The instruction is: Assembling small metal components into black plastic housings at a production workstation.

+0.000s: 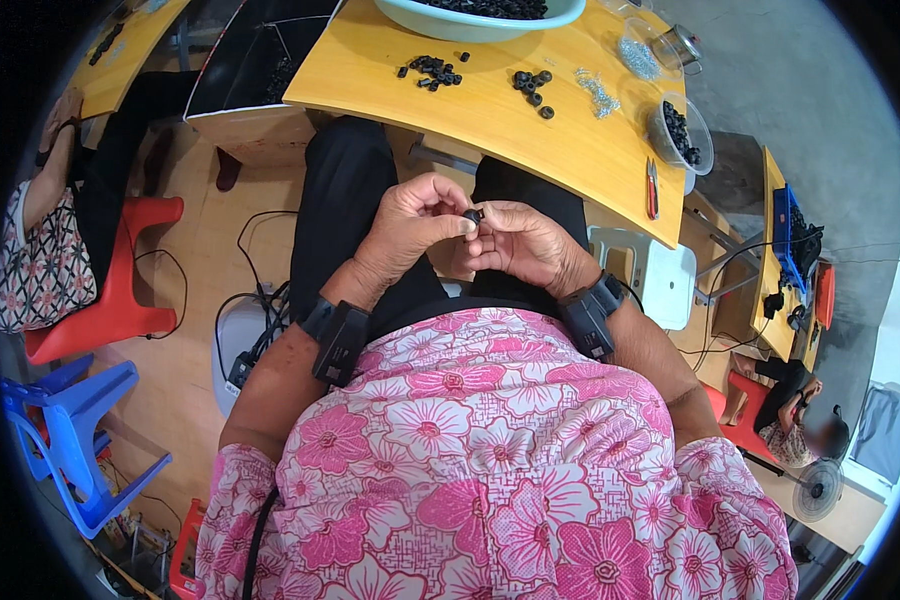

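Note:
Above my lap, a small black round part (472, 215) is pinched between my two hands. Thumb and fingertips of my left hand (418, 215) close on it from one side. My right hand (523, 243) grips it from the other, thumb and forefinger pressed together and the other fingers curled. My fingers cover much of the part, so its exact kind does not show. On the yellow table just beyond lie a pile of small black pieces (431, 72) and a looser group of black round parts (533, 88).
A pale green basin (490, 27) of black parts stands at the table's far edge. To the right are small metal pieces (598, 95), a clear tub (685, 135) of black parts and a red-handled tool (652, 190). Stools and other people sit at both sides.

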Motion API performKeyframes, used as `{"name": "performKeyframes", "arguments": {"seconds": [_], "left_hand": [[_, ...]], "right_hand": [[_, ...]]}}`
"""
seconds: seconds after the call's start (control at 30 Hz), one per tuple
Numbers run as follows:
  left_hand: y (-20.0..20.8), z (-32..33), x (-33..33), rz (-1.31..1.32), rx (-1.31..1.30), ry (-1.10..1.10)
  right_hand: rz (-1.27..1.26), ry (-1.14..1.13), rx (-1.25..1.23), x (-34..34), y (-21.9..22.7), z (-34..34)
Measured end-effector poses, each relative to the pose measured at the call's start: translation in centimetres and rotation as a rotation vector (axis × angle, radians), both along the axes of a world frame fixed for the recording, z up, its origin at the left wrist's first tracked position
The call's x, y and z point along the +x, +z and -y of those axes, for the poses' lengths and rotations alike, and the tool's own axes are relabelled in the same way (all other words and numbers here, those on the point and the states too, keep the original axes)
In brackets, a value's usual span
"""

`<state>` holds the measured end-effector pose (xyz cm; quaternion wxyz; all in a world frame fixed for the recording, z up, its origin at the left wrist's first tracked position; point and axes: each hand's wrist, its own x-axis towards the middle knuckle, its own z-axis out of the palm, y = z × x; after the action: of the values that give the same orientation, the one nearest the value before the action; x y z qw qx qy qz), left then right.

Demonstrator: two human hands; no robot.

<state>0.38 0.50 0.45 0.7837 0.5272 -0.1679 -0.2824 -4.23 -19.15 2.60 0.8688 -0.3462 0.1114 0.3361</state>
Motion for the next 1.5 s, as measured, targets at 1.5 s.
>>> {"name": "performKeyframes", "arguments": {"seconds": [1.5], "left_hand": [[0.6,0.8,-0.2,-0.059,0.01,-0.175]], "right_hand": [[0.429,-0.031,-0.633,-0.1,1.3,0.3]]}}
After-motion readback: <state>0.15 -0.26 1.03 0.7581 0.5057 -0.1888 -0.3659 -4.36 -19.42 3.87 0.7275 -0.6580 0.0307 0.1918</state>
